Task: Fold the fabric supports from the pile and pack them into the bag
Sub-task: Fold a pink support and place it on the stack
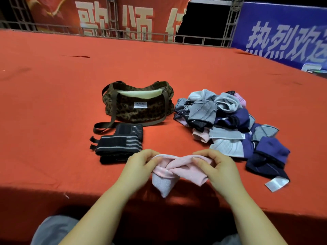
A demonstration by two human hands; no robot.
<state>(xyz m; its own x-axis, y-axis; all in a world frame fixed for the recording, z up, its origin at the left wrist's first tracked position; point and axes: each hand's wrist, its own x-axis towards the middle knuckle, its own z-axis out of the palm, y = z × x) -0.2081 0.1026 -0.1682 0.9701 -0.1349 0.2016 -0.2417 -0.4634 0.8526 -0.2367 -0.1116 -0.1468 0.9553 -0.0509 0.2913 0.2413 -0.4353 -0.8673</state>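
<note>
A red-covered desk [53, 103] carries a leopard-print bag [139, 110] mid-desk, folded black striped supports [118, 147] toward the near edge, and a loose pile [230, 126] toward the right edge.

Both forearms reach forward, bare, converging toward centre. Left hand [139, 162] and right hand [215, 165] level, knuckles up, fingers [198, 160] curled inward, each pinching one end of the same pink support [177, 171].

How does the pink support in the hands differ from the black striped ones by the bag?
The pink support is plain pink, twisted, and pinched by the left hand and right hand. The black striped supports are dark with grey stripes, lie folded and stacked on the red cloth, and are untouched. Neither is in the bag.
</note>
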